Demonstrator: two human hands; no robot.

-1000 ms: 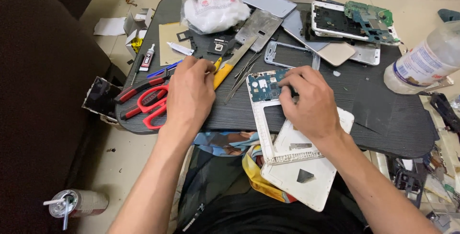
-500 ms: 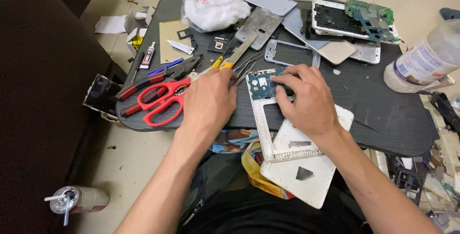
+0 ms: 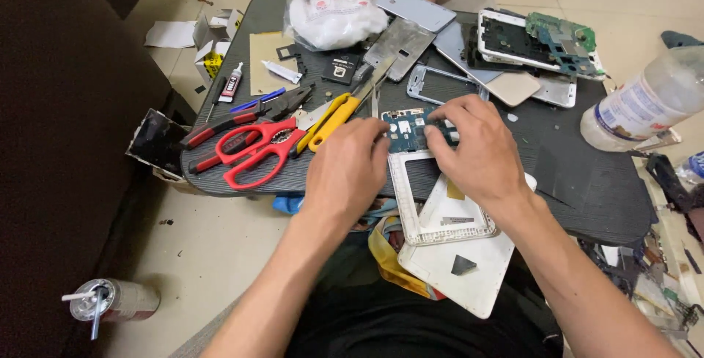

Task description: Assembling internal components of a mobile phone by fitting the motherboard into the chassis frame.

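Head view: both hands' fingers grasp circuit board (image 3: 411,129); red scissors (image 3: 257,151) beside.

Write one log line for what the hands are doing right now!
left hand: on white phone frame | right hand: fingers on blue circuit board | nearby: red scissors, yellow cutter

A clear bag of white cotton (image 3: 334,19) is lying at the table's far edge; a white-and-blue labelled bottle (image 3: 645,105) is lying right.
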